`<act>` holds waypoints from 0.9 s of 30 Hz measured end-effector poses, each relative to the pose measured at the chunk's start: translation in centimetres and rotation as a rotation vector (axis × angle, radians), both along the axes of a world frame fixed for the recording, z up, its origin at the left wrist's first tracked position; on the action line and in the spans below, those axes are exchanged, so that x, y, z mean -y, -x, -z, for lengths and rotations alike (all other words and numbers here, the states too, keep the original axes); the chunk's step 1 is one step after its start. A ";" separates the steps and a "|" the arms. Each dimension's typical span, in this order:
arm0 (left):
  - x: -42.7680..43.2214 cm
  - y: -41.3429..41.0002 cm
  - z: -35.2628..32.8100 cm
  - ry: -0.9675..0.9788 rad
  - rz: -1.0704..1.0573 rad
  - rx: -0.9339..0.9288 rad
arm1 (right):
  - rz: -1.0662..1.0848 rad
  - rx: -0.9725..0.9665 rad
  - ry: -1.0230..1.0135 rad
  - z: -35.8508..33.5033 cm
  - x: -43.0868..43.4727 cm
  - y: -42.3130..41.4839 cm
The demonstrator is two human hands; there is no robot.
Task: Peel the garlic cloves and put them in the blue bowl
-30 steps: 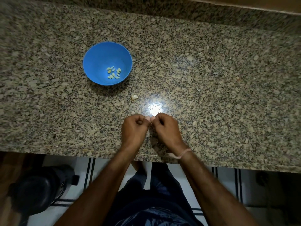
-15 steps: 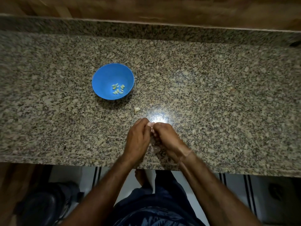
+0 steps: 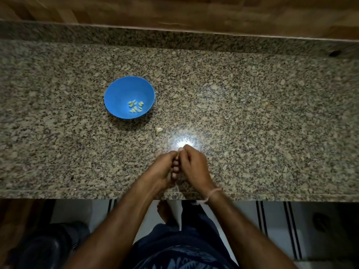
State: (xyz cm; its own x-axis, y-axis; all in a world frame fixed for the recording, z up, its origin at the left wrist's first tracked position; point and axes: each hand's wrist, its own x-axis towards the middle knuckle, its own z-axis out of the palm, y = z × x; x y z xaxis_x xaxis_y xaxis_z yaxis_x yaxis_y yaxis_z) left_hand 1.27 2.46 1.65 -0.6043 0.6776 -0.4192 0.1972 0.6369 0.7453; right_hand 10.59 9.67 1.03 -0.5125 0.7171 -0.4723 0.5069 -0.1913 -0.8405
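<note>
1. One blue bowl (image 3: 124, 92) is counted.
2. About seven peeled cloves (image 3: 136, 106) are counted inside it.
3. One loose garlic piece (image 3: 159, 129) is seen on the counter (image 3: 252, 113).
4. Two hands are counted: left hand (image 3: 161, 169) and right hand (image 3: 192, 166).
5. One garlic clove (image 3: 177, 152) — barely visible — is pinched between them.

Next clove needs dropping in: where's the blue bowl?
Head view: the blue bowl sits on the granite counter, left of centre, with a pale scrap just nearer and to its right.

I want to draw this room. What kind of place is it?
Probably a home kitchen: there is a long speckled granite countertop, and a round blue plastic bowl on it holds peeled garlic cloves.
</note>
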 end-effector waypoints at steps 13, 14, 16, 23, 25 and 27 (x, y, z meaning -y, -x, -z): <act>0.7 0.2 0.6 -0.172 -0.222 0.122 | 0.000 -0.154 0.209 0.1 -0.5 -0.4; 0.6 0.3 0.6 -0.164 -0.236 0.133 | -0.004 -0.138 0.123 0.4 -0.7 -0.3; 0.4 0.6 0.7 -0.153 -0.262 0.160 | -0.028 -0.139 0.022 0.7 -0.9 -0.4; 0.3 2.0 1.2 -0.098 -0.193 0.120 | -0.085 -0.131 -0.112 1.1 -1.8 -1.0; 0.1 2.2 1.2 -0.079 -0.162 0.088 | -0.116 -0.139 -0.162 1.3 -2.1 -1.1; 0.1 2.3 1.1 -0.080 -0.134 0.061 | -0.139 -0.135 -0.196 1.2 -2.2 -1.0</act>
State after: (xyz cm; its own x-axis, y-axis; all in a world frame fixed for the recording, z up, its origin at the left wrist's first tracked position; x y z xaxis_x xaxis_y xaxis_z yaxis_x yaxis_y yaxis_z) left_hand -0.99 2.35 0.58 -0.6666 0.6254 -0.4057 0.0671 0.5924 0.8028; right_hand 11.55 11.91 -0.16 -0.6616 0.7061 -0.2525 0.3977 0.0450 -0.9164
